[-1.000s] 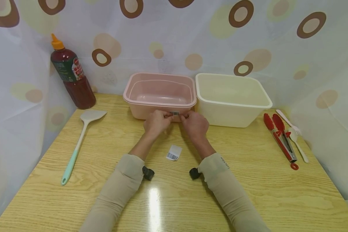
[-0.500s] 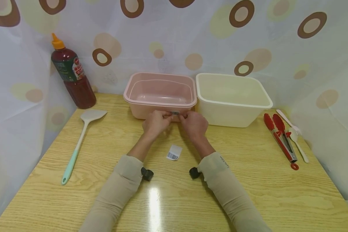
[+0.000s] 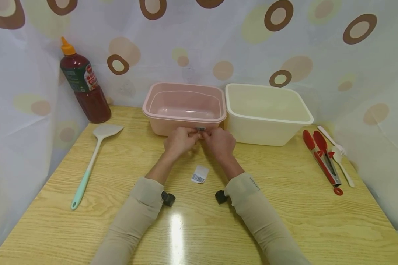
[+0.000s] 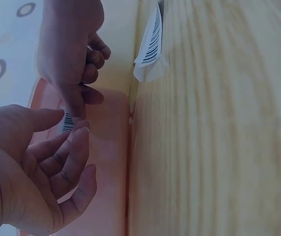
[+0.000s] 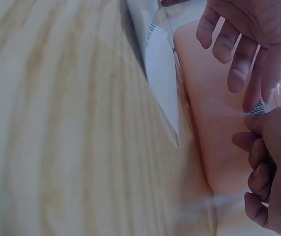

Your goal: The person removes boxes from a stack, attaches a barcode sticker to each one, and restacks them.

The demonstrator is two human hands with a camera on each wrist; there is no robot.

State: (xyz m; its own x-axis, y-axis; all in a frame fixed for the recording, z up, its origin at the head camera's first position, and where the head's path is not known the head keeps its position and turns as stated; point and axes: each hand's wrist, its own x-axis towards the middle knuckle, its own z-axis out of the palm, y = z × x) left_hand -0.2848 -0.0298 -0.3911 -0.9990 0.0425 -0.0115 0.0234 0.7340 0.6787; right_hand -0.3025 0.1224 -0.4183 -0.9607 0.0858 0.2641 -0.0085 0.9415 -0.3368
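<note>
A pink plastic bin (image 3: 162, 127) stands against the back curtain, with a small barcode label (image 3: 201, 129) on its front wall, partly covered by fingers. My left hand (image 3: 180, 141) is at the label's left end; in the left wrist view its thumb and relaxed fingers lie around the label (image 4: 68, 122) with a gap. From the other side, my right hand (image 3: 221, 143) touches the label with an extended digit, while its other fingers hang curled, as the right wrist view shows. On the table between my forearms lies a loose, curled white barcode sticker (image 3: 199, 174).
A cream bin (image 3: 262, 130) stands right beside the pink one. Red-tipped tongs (image 3: 323, 158), a white fork (image 3: 331, 140) and a white spoon (image 3: 341, 167) lie at the right. At the left are a spatula (image 3: 91, 162) and a sauce bottle (image 3: 86, 88).
My right hand has shifted slightly left, so the two hands' fingertips are closer together at the label. The bins and the loose sticker stay in place; the view has shifted slightly.
</note>
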